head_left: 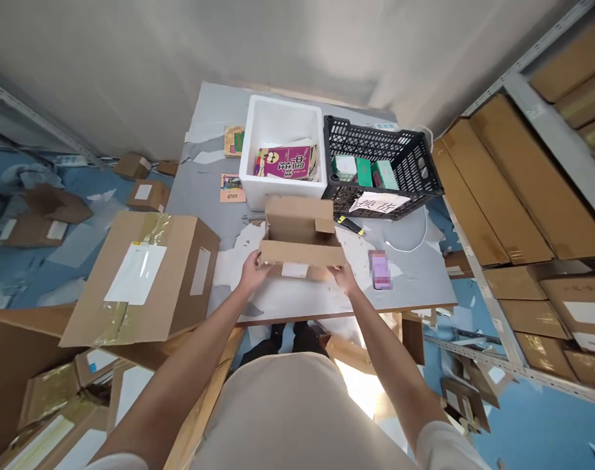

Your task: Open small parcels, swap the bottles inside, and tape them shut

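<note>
An opened cardboard box [302, 253] with its flaps raised sits at the front middle of the table, a white label on its near side. My left hand [253, 272] grips its left end, and my right hand [344, 277] holds the right end; some fingertips are hidden by the cardboard. Just behind the box stands a white foam bin [282, 189] with a purple book [285, 162] and other papers inside. A yellow-and-black box cutter [351, 226] lies to the right of the box. Further right is a phone-shaped purple thing [380, 269], blurred out.
A black plastic crate [415, 189] with green and white packs stands at the back right. Small books, one orange [231, 188], lie left of the bin. A large taped carton [180, 281] flanks the table's left side. Shelved cartons [513, 176] line the right.
</note>
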{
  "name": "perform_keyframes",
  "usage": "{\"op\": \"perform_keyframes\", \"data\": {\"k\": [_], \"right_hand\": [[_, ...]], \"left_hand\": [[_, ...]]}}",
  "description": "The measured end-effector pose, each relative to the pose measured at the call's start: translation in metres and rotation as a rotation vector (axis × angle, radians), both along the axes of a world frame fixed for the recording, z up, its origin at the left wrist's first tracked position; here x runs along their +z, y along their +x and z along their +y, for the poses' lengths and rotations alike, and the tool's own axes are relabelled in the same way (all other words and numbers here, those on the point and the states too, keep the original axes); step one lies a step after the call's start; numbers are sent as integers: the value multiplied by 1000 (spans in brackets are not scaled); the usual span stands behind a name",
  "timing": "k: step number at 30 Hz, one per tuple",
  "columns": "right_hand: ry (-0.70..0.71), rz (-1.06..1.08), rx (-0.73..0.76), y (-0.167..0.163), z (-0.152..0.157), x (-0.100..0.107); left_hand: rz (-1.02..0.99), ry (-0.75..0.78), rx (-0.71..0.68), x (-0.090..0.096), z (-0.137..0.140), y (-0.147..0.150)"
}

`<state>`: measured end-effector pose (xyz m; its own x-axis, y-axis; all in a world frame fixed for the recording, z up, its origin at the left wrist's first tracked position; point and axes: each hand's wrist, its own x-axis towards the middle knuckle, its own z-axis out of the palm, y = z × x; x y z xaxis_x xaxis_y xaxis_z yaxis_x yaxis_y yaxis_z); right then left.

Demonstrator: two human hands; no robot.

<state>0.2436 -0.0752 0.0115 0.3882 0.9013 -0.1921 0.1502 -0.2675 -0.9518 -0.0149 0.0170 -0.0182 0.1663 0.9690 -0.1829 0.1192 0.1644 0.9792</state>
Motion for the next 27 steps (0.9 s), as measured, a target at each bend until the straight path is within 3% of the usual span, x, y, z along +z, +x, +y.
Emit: {"op": "perform_keyframes", "data": {"k": [4, 8, 12, 16, 21, 27], "right_hand": [[52, 106, -59, -18, -59, 13], [63, 148, 57, -46, -91, 10], [67, 114, 4, -63, -94, 4], [79, 6, -86, -66, -89, 8], [39, -246, -140, -62, -85, 31], [45, -640, 52, -50, -86, 68]], "left_hand": [[-55, 8, -23, 12, -41, -35], [-44, 27, -69, 4, -73, -53], [97, 112, -118, 1, -80, -54], [171, 238, -128, 13, -78, -48], [142, 181, -153, 31, -76, -41], [179, 258, -91, 57, -73, -32]]}}
